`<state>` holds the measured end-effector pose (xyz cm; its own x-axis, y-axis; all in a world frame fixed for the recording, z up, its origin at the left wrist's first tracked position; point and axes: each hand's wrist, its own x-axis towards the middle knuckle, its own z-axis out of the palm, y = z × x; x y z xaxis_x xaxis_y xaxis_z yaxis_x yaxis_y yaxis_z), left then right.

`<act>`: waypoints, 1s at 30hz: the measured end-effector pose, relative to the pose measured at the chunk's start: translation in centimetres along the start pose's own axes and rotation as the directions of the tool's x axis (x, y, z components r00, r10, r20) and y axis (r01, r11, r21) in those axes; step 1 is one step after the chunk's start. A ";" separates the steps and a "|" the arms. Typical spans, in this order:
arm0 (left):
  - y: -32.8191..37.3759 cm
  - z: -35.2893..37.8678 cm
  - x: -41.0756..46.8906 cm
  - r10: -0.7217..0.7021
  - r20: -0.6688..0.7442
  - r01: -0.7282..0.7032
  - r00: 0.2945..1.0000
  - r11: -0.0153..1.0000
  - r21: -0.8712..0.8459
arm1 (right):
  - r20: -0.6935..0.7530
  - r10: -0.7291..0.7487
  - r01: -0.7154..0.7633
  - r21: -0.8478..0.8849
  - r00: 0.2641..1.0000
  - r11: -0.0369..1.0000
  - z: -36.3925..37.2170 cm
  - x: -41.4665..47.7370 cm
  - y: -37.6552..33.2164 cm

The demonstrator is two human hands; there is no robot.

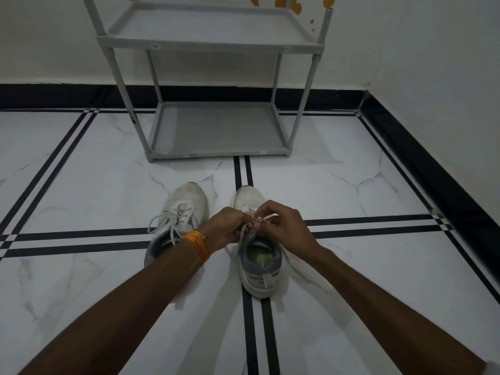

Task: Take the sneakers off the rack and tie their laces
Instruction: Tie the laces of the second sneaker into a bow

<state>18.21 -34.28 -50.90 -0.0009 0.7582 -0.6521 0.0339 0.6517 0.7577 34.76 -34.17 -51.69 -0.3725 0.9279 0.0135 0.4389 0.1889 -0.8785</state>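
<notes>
Two white sneakers stand side by side on the floor, toes pointing away from me. The left sneaker [184,209] has its laces lying in loose loops over the tongue. Over the right sneaker [258,263] both my hands meet. My left hand [226,228], with an orange thread band on the wrist, pinches one strand of the white laces [244,230]. My right hand [284,226] pinches the other strand just above the tongue. A loose lace end trails down the shoe's right side. The knot itself is hidden by my fingers.
A grey plastic shoe rack [216,152] stands against the white wall ahead, with nothing on its two visible shelves. The floor is white marble tile with black stripe lines. A black skirting [433,169] runs along the wall on the right.
</notes>
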 end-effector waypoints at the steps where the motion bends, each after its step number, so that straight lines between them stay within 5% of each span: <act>1: 0.1 0.0 -0.1 0.004 -0.004 -0.004 1.000 1.000 0.016 | -0.025 -0.013 0.012 -0.032 1.000 0.999 -0.1 0.1 -0.1; 9: -0.1 -0.9 -0.4 0.090 -0.029 -0.089 0.996 0.995 0.040 | -0.032 -0.105 0.094 -0.247 0.994 0.964 -0.4 0.1 0.3; 14: -2.0 -3.1 0.1 0.215 -0.101 -0.202 0.971 0.971 0.130 | -0.038 0.008 -0.014 -0.167 0.999 0.986 -2.7 -1.6 2.7; 17: -2.8 -3.4 0.3 0.363 -0.084 -0.322 0.928 0.894 0.312 | -0.041 0.110 -0.109 0.020 0.993 0.994 -2.7 -2.4 3.3; 21: -3.2 -3.7 0.2 0.457 -0.033 -0.419 0.889 0.838 0.349 | 0.020 0.236 -0.228 0.346 0.972 0.910 -2.5 -2.2 3.6; 27: -3.2 -4.1 0.1 0.530 0.016 -0.480 0.848 0.754 0.448 | -0.041 0.239 -0.199 0.429 0.970 0.881 -1.4 -1.4 2.3; 30: -2.8 -3.6 0.2 0.552 0.007 -0.466 0.834 0.697 0.545 | 0.027 0.314 -0.257 0.643 0.949 0.721 -0.6 -1.1 2.3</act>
<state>14.53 -35.90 -53.08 0.0250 0.9917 -0.1259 0.5691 0.0895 0.8174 36.71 -34.59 -53.46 -0.2381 0.9311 -0.2762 -0.1138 -0.3092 -0.9442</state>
